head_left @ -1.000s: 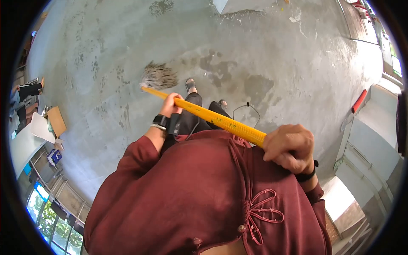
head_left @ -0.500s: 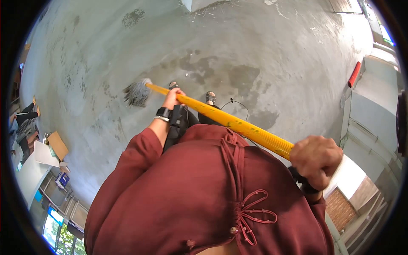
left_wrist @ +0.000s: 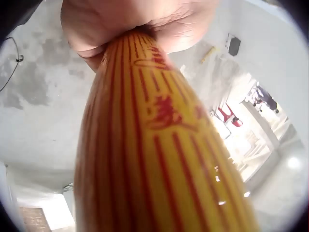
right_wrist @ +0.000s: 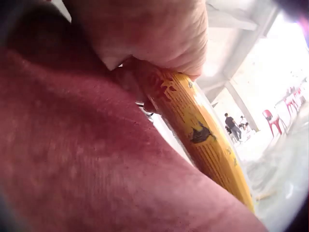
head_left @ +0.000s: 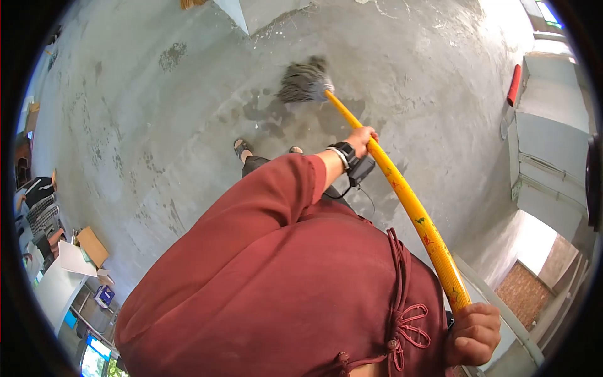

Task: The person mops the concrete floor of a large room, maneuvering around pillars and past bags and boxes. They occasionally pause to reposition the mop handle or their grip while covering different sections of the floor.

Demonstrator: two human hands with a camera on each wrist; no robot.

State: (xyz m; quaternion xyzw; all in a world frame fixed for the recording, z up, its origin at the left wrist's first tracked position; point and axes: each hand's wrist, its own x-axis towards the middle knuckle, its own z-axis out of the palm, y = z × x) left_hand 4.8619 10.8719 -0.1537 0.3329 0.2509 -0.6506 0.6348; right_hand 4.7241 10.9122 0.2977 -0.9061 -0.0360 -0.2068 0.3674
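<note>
A mop with a yellow patterned handle point(head_left: 408, 204) slants across the head view, its grey string head point(head_left: 303, 81) lying on the concrete floor. The left hand point(head_left: 362, 139) grips the handle partway down, nearer the mop head. Around the top end of the handle the right hand point(head_left: 475, 334) is curled, beside the red shirt. In the left wrist view the left hand point(left_wrist: 140, 24) wraps the striped handle point(left_wrist: 145, 135). The right wrist view has the right hand point(right_wrist: 145, 38) closed round the handle point(right_wrist: 203, 135), with red cloth point(right_wrist: 87, 140) close by.
Damp patches point(head_left: 267, 113) mark the floor near the person's feet point(head_left: 241, 148). A white wall corner point(head_left: 257, 12) stands ahead. On the right are a red cylinder point(head_left: 514, 85) and a pale ledge point(head_left: 553, 138); on the left, a cardboard box point(head_left: 93, 247) and a seated person point(head_left: 38, 195).
The mop head has swept from the left to the right and farther ahead. The left hand has moved right with the handle, and the right hand has dropped lower towards the body's side.
</note>
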